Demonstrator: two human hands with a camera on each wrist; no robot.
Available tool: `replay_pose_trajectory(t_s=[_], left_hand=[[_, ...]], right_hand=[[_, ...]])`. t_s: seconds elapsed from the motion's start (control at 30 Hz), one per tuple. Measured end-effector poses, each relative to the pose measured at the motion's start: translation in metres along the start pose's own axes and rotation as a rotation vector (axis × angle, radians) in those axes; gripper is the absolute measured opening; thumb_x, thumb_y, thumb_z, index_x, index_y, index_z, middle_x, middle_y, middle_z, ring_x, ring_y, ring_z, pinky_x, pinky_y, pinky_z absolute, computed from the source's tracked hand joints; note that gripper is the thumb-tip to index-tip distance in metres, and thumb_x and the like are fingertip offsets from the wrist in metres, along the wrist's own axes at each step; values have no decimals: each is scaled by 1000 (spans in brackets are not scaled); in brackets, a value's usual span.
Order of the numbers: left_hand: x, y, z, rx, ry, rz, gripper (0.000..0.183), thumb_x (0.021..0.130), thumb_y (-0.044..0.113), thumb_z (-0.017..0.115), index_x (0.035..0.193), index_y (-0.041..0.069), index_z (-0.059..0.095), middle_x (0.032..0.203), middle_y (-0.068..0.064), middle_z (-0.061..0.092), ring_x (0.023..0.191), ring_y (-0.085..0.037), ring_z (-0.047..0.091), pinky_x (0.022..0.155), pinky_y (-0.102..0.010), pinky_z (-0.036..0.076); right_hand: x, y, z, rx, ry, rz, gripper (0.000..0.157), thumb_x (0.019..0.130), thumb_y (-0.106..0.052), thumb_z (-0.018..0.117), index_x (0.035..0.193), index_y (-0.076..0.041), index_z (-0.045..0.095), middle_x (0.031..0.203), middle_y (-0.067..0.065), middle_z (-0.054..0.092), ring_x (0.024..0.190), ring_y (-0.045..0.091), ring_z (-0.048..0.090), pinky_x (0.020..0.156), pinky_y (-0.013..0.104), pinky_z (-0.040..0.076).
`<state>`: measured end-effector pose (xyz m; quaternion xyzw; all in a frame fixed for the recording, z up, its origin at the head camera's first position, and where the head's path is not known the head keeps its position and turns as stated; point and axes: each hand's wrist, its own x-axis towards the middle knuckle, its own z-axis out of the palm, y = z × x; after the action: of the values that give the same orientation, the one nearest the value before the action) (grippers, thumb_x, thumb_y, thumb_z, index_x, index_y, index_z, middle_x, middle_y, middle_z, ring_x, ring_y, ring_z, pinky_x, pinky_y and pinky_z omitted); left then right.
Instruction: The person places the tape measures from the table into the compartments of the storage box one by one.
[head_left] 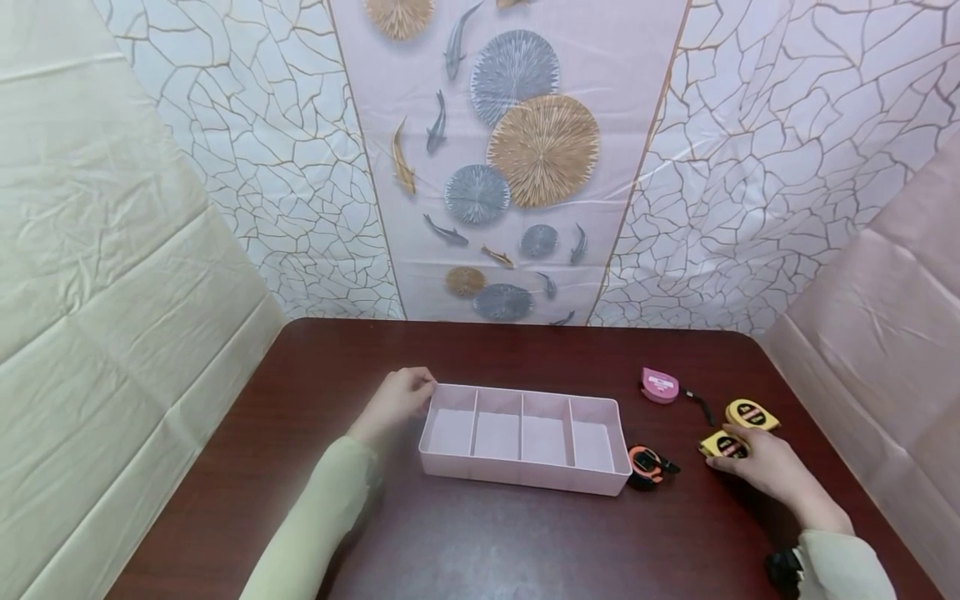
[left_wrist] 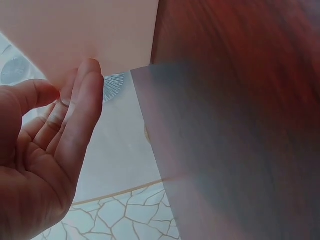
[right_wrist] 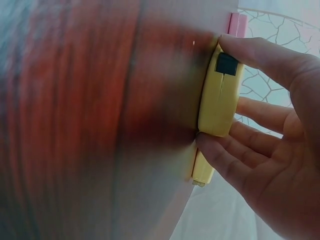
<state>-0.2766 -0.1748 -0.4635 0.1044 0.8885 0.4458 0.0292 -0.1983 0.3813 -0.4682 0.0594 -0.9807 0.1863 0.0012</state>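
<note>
A pink tray (head_left: 592, 484) with four compartments lies in the middle of the dark wooden table (head_left: 480, 542). My left hand (head_left: 420, 388) is at the tray's left end, and its straight fingers (left_wrist: 82, 105) touch the pink end wall (left_wrist: 75, 35) without gripping it. On the right, my right hand (head_left: 731, 458) pinches a yellow tape measure (head_left: 722, 443) that stands on the table. In the right wrist view the thumb (right_wrist: 260, 55) is on the tape's (right_wrist: 215, 107) top and the fingers are under it. The tray's compartments look empty.
A second yellow tape measure (head_left: 752, 414) lies just behind the held one, and a pink one (head_left: 660, 386) lies further back. An orange and black tape measure (head_left: 647, 465) sits against the tray's right end. Patterned cloth walls close in the table's back and sides.
</note>
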Motion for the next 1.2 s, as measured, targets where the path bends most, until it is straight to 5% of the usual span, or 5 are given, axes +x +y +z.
replay_pose_trajectory(t_s=[0.5, 1.2], left_hand=[[3, 4, 0, 30, 32, 23, 16, 96, 8, 57, 96, 1, 72, 70, -6, 66, 58, -15, 61, 54, -29, 58], [9, 3, 0, 30, 49, 2, 15, 97, 9, 59, 96, 2, 72, 73, -6, 66, 60, -18, 65, 55, -29, 59]], right_hand=[[4, 2, -3, 4, -19, 31, 75, 85, -36, 80, 130, 18, 52, 127, 42, 53, 114, 60, 51, 88, 69, 46], [10, 1, -15, -33, 82, -29, 70, 82, -32, 82, 125, 17, 57, 119, 43, 55, 104, 55, 57, 85, 65, 48]])
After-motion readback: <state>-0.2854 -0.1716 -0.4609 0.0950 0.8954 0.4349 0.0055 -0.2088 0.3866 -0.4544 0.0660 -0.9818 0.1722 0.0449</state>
